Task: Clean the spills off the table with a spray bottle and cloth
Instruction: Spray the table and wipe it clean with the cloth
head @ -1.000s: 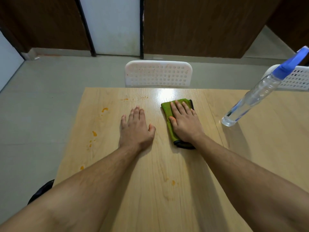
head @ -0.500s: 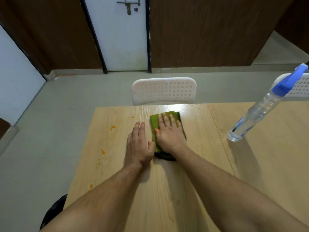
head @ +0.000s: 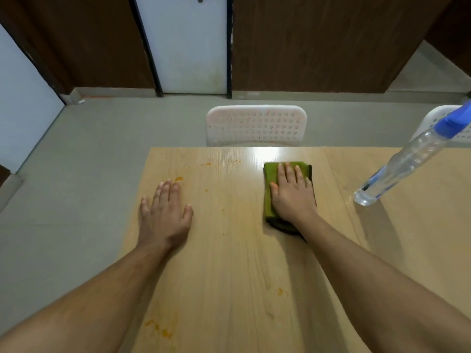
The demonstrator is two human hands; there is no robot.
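The right hand [head: 293,197] presses flat on the green cloth [head: 270,189], the left hand [head: 164,217] rests flat on the desk [head: 229,276], and I think the wiping must next go toward the orange spills [head: 178,179] by the left hand's fingertips.

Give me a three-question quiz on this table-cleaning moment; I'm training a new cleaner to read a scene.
1. True or false: the right hand presses flat on the green cloth.
2. Where does the spray bottle stand? A) beside the left hand B) on the table, right of the cloth C) on the white chair
3. Fill in: orange spills remain near the table's ____ edge.

Key: 1 true; 2 B; 3 left.
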